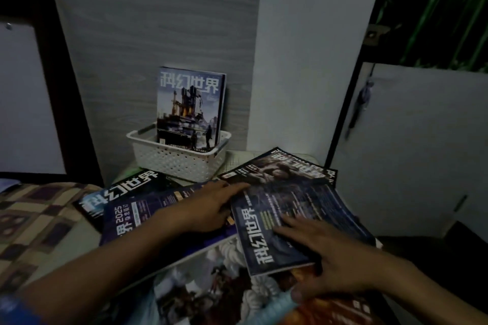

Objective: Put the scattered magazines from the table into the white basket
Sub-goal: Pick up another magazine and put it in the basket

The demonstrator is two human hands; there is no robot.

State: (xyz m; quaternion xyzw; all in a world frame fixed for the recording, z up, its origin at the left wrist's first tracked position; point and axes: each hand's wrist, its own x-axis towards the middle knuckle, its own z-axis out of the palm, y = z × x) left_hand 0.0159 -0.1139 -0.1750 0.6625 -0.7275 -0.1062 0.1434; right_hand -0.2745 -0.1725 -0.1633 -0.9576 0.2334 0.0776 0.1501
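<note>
A white perforated basket point(169, 158) stands at the back of the table against the wall, with a magazine point(190, 105) upright inside it. Several magazines lie scattered and overlapping in front of it. My right hand point(327, 258) grips the near edge of a dark blue magazine point(298, 214), fingers spread flat on its cover and thumb under its edge. My left hand point(211, 206) rests flat at that magazine's left edge, on a blue magazine point(137, 214) marked 2025. Another magazine point(280, 169) lies behind, and a colourful one point(211, 285) lies nearest me.
A patterned cloth point(34, 219) covers a surface at the left. A dark-framed panel point(31, 87) leans at the far left. A white cabinet door point(409, 153) stands right of the table. A grey wood-grain wall point(158, 21) backs the basket.
</note>
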